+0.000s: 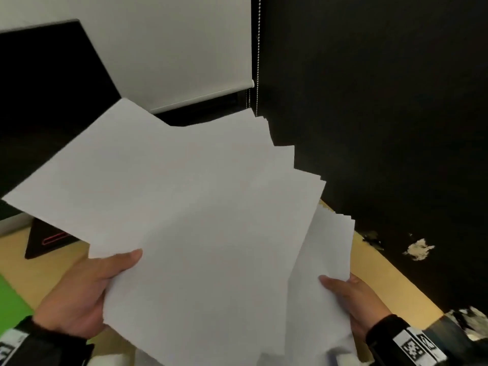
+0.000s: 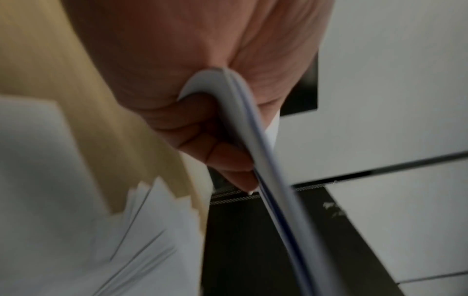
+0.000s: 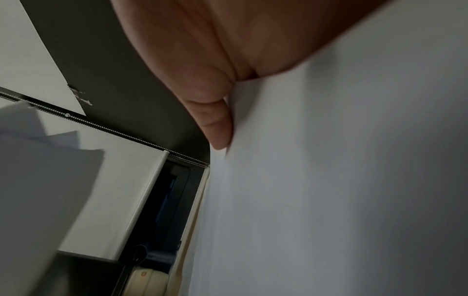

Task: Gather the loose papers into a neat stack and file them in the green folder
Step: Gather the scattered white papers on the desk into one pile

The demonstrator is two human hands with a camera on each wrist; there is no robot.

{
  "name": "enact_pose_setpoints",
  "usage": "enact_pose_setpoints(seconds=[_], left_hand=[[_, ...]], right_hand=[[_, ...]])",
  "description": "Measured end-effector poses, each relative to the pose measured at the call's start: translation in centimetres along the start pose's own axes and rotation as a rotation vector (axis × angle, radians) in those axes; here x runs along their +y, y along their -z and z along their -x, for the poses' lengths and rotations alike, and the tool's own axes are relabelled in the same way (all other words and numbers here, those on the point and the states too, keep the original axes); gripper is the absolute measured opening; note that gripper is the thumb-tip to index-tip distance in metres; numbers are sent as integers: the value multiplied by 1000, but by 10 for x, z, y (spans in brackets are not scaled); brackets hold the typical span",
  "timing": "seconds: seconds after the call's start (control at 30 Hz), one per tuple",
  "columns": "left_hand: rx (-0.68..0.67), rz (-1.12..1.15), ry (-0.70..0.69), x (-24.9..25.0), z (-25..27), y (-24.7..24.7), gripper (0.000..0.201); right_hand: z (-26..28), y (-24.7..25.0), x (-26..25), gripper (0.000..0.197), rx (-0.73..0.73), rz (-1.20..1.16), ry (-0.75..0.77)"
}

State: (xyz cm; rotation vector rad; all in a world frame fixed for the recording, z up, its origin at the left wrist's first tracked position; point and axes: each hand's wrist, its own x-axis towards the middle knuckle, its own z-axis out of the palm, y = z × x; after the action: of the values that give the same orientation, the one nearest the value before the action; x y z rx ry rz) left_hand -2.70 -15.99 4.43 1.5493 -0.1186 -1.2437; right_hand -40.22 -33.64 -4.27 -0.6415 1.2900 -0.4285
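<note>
A fanned sheaf of papers (image 1: 200,207) fills the middle, hiding most of the desk (image 1: 390,283). A monitor (image 1: 47,101) stands at back left, before a blind (image 1: 169,48). The folder (image 1: 13,302) lies at the left edge, nothing visibly in it. The left hand (image 1: 81,294) pinches the sheaf; the right hand (image 1: 353,299) pinches a second bunch (image 1: 327,260)

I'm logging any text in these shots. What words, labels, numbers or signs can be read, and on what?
No readable text.
Papers: blank.
Right wristband: square coded marker, no words.
Left wristband: marker cut off, unreadable.
Black stand: red outline mark, no letters.
</note>
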Motion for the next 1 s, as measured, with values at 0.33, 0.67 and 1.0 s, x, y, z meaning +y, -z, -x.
enact_pose_setpoints(seconds=[0.33, 0.67, 1.0], left_hand=[[66, -121, 35, -120, -47, -74, 49], [113, -113, 71, -82, -62, -65, 24], [-141, -455, 260, -62, -70, -52, 27]], right_hand=[[-2, -6, -5, 50, -20, -244, -69], [-9, -12, -2, 26, -40, -133, 0], [-13, -9, -1, 30, -50, -142, 3]])
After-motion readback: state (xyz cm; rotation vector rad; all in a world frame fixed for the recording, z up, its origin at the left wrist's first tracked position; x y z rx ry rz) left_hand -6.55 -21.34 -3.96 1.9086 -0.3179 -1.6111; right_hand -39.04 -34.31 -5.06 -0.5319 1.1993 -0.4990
